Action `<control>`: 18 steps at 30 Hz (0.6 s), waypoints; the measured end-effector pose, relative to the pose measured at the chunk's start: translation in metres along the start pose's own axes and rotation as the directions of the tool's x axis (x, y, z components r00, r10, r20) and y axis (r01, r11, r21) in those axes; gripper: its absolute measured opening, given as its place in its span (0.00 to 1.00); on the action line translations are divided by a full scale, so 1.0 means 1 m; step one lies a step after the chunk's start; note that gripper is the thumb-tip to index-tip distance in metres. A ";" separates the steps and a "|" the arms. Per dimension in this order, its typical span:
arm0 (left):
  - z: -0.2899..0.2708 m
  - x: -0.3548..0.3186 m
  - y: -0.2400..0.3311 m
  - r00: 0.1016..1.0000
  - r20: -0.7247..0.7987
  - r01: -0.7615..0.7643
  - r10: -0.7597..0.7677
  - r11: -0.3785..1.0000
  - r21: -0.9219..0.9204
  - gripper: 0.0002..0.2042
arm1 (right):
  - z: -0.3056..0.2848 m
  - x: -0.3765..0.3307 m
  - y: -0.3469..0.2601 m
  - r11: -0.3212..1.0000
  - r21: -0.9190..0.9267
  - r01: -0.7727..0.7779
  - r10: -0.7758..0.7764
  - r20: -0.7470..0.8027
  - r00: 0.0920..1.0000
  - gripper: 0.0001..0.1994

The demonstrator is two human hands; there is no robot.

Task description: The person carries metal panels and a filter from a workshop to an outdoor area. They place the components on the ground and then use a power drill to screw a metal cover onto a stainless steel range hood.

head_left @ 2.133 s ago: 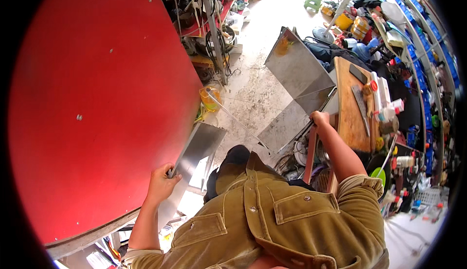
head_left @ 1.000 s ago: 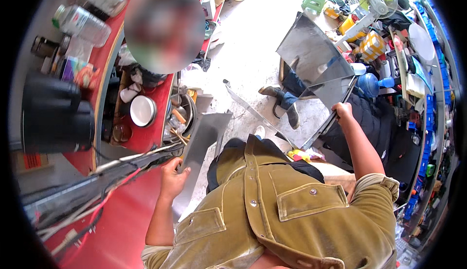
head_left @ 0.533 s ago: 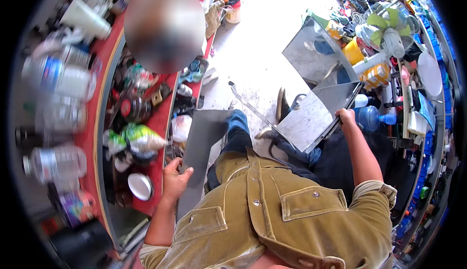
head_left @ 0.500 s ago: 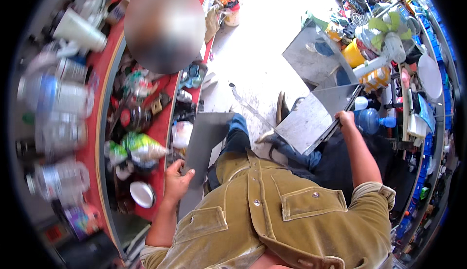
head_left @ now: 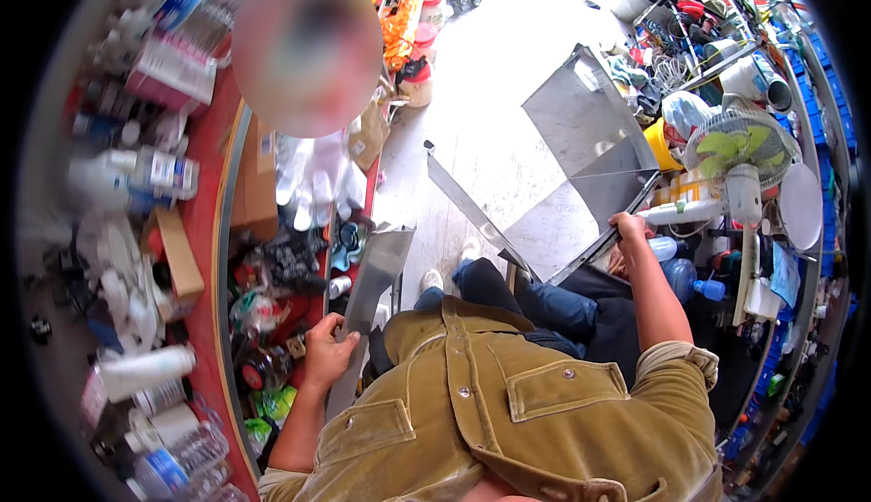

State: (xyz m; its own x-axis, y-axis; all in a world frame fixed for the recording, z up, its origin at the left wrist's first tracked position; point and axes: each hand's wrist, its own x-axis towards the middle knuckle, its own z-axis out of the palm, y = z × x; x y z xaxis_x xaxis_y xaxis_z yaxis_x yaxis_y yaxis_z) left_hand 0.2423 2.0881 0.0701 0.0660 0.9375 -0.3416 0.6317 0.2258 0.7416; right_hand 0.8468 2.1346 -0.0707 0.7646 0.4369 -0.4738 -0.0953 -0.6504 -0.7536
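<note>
My left hand [head_left: 332, 349] is closed around the edge of a flat grey sheet-metal piece [head_left: 379, 270], held low at my left side beside the shelves. My right hand [head_left: 628, 230] grips the dark edge of a shiny folded sheet-metal panel [head_left: 585, 116] that stands out in front of me to the right. A narrow metal strip [head_left: 467, 202] slants between the two, its near end close to my legs. Whether these metal parts are joined cannot be made out, as my body and the panel hide where they meet.
Red-topped shelves [head_left: 218, 257] at the left carry bottles, cartons and bags. At the right stand a fan with green blades [head_left: 739, 143], a blue water jug [head_left: 682, 277] and crowded racks. A pale floor [head_left: 490, 57] runs ahead. A blurred disc covers part of the upper left.
I have moved forward between the shelves, so their goods sit lower in view. The right-hand panel has swung, showing less of its near face. Both hands keep their grip.
</note>
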 end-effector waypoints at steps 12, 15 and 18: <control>0.056 0.278 0.167 0.999 -0.015 0.038 -0.037 0.996 0.085 0.10 | 0.101 0.258 -0.194 0.992 -0.120 -0.033 0.037 0.028 0.999 0.05; 0.070 0.344 0.216 0.998 -0.008 0.067 -0.067 0.997 0.045 0.10 | 0.124 0.305 -0.268 0.986 -0.166 -0.006 0.008 0.011 1.000 0.05; 0.083 0.414 0.268 0.999 0.002 0.048 -0.048 0.996 0.075 0.11 | 0.141 0.363 -0.332 0.986 -0.168 -0.008 0.013 0.027 1.000 0.05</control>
State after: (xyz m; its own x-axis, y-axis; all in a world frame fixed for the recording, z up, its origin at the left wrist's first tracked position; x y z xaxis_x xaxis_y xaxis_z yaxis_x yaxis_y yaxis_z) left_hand 0.5030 2.5145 0.0793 0.0371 0.9250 -0.3783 0.6903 0.2500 0.6790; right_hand 1.0658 2.5964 -0.0568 0.7458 0.4451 -0.4956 0.0068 -0.7491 -0.6625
